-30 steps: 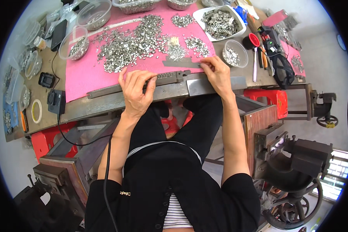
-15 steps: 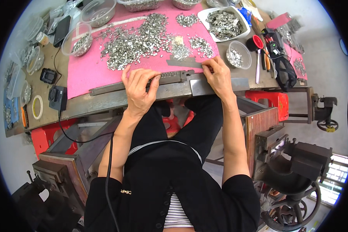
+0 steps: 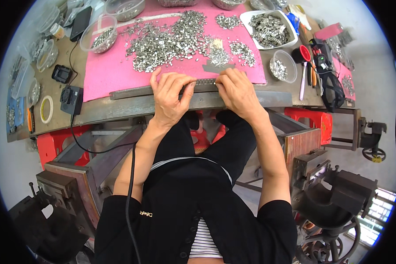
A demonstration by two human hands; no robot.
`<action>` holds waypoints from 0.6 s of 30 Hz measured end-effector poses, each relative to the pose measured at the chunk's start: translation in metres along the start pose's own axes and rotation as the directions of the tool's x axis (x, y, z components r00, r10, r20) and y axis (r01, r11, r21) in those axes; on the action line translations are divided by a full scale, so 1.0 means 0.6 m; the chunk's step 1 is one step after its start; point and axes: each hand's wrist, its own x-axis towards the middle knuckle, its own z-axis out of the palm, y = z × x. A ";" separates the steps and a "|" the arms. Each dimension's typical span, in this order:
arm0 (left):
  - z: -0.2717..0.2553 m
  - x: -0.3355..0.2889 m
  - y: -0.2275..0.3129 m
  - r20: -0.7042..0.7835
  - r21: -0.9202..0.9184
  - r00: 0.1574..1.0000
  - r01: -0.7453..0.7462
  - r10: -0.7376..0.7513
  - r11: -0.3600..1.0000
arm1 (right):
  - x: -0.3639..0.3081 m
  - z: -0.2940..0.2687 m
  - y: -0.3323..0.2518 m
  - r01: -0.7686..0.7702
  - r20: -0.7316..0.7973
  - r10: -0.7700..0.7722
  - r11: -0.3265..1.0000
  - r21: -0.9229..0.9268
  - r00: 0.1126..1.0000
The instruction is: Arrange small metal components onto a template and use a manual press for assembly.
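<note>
A long dark metal bar (image 3: 136,93) lies along the near edge of the bench, with a short row of small metal pieces (image 3: 205,82) set in its top. At the left end of the row my left hand (image 3: 171,97) is closed, thumb and fingertips against the bar. My right hand (image 3: 238,91) pinches at the row's right end; its fingertips hide what they hold. Just beyond the right fingers lies a flat grey metal plate (image 3: 214,67), partly covered. Past it a bundle of thin metal pins (image 3: 219,57) rests on the pink mat (image 3: 105,81).
A large heap of small metal parts (image 3: 167,44) spreads over the mat. Around it stand clear tubs (image 3: 87,39), a white tray (image 3: 247,33) and a round tub (image 3: 290,70). To the right lie a red-headed tool (image 3: 301,55) and pliers; at left, a black charger (image 3: 71,100) trails a cable.
My right hand has left the grey plate's right end and moved left to the bar, close to my left hand. The left hand stays at the bar. The whole view has shifted slightly.
</note>
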 end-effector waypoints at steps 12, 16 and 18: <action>-0.021 0.037 0.003 0.157 0.012 0.987 0.017 -0.019 1.000 | -0.012 0.005 0.016 -0.265 -0.024 0.297 0.885 0.383 0.955; -0.014 0.074 -0.025 0.340 0.284 0.940 -0.079 -0.023 0.956 | -0.009 0.027 0.004 -0.321 -0.073 0.374 0.866 0.383 0.924; 0.002 0.073 -0.039 0.437 0.301 0.896 -0.068 -0.074 0.951 | -0.013 0.035 0.004 -0.276 -0.130 0.328 0.910 0.310 0.936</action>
